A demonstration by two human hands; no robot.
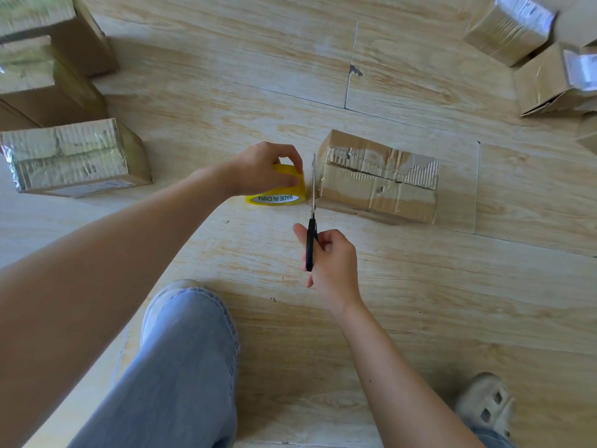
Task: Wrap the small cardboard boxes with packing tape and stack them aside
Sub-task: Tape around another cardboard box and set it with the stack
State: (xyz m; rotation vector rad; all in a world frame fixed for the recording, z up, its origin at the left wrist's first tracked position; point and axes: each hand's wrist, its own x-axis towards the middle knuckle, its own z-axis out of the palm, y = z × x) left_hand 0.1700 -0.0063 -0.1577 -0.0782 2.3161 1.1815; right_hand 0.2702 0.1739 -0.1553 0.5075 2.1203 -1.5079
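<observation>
While the left hand (268,169) gripped the tape roll (284,189), scissors (311,221) in the right hand (332,263) apparently spanned the gap beside the box (381,179)

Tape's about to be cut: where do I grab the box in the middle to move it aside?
Probably across the narrow width of the box, from above over its right half, pinching the near and far long faces. It lies flat with its long axis left to right, and its left end is crowded by the scissors and tape roll.
</observation>
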